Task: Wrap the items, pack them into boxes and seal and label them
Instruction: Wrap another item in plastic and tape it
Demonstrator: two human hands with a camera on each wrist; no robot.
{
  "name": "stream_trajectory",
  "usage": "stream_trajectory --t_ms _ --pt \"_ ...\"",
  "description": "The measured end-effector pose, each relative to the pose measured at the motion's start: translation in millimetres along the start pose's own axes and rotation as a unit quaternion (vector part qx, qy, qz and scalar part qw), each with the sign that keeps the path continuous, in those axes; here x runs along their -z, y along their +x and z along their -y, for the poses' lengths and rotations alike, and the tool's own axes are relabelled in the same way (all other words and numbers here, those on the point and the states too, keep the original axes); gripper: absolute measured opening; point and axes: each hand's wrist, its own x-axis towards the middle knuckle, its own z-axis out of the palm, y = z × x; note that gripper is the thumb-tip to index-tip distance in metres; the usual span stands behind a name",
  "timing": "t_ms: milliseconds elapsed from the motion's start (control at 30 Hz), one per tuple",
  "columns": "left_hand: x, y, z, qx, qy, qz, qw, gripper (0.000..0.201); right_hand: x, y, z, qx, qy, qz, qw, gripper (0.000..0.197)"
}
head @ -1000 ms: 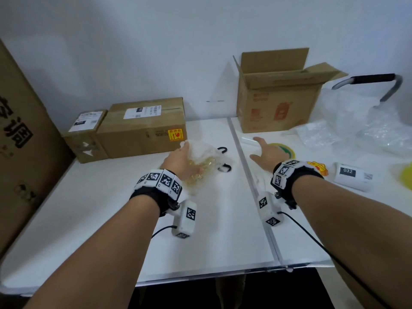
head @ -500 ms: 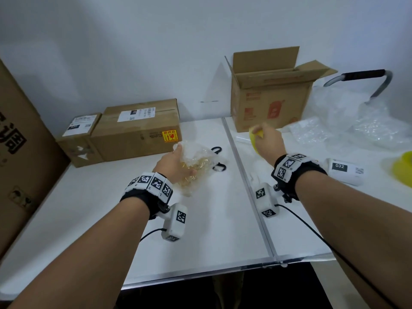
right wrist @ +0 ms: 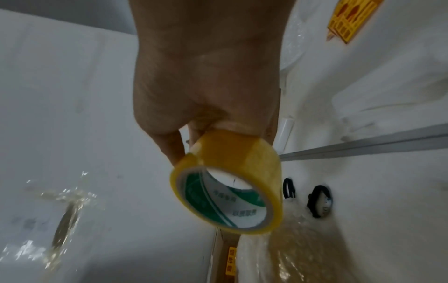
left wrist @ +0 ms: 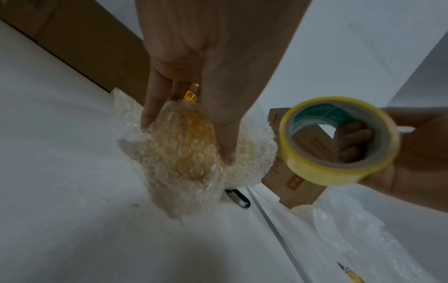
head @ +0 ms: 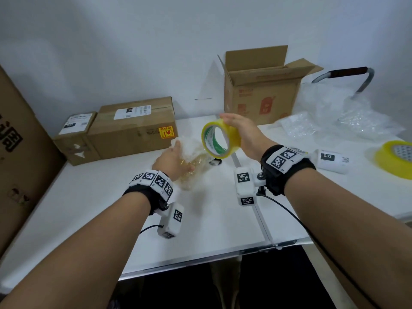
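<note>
Bubble-wrapped item, amber, identity unclear through wrap, is pinned mid-worktop near centre seam by left hand, fingers clasped around it. Tape roll is gripped aloft by right hand. Wrapping step judged nearly done; next, tape end must be found, peeled, pressed across loose wrap.

Bubble-wrapped amber item lying on table; yellow tape roll held aloft (tilted).
</note>
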Motion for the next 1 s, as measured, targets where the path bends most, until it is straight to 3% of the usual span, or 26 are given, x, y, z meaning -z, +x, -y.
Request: stream_trajectory --t_ms 100,333,500,600,667,733,833,933,1000 --pt "-1.6 -2.8 -3.3 -0.003 0.012 0.001 1.0 0.102 -8.1 -6.5 6.6 0.04 -0.021 -0.047 0.998 0.023" --pt "0.3 -11.8 -9.5 -0.014 0.037 -0.006 0.999 0.095 -47.7 -4.6 2.4 0.072 -0.012 -0.05 0.996 0.019" --pt "5.3 -14.1 -9.3 -0.027 0.008 0.004 1.0 0.076 -64.7 -2.4 -7.3 0.017 0.071 -0.041 0.996 0.026" --pt "16.3 -12.5 -2.5 -0.077 -0.108 0.043 0.99 0.047 -72.6 0.3 -21.8 0.0 0.036 -0.043 0.998 0.026" --pt "32.4 -14.6 6.1 -0.026 -0.244 0.125 0.961 0.068 -75.9 2.6 -27.2 0.001 0.02 -0.064 0.998 0.028" --pt "48.5 -16.0 15.8 0.019 -0.296 0.16 0.941 0.088 -76.6 6.2 -28.9 0.007 0.01 -0.078 0.997 0.031" --pt "66.2 -11.1 17.9 -0.025 -0.211 0.062 0.975 0.083 -78.4 10.0 -27.2 0.006 -0.011 -0.076 0.997 0.033" --pt "69.8 -10.8 6.0 -0.099 -0.146 -0.057 0.983 0.058 -81.9 11.5 -25.7 0.004 -0.035 -0.058 0.998 0.035" --pt "68.5 -10.0 2.2 -0.114 -0.082 -0.114 0.984 0.044 -83.6 10.1 -23.1 -0.002 -0.046 -0.03 0.998 0.037"
